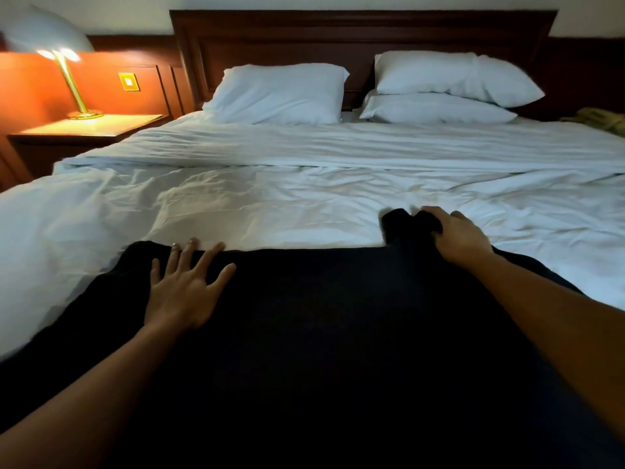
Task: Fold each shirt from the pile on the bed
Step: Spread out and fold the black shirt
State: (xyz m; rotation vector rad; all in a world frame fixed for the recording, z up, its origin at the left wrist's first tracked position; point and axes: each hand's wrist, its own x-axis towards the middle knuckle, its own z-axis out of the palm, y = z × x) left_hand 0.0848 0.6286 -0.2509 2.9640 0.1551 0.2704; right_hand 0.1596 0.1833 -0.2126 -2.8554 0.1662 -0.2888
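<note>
Bed: rumpled white cotton duvet (304, 198).
Shirt: black soft cloth shirt (321, 316), likely limp and light; I'd take its corners.
Left hand (182, 289): flat, fingers spread, pressing.
Right hand (456, 238): gripping its bunched end.

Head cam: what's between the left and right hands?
Only the black shirt: its flat cloth and straight far edge span the gap, nothing on top. The left hand presses flat; right hand grips a bunched bit. Seen in the head view.

Head camera looks forward, down across the bed (304, 198).
</note>
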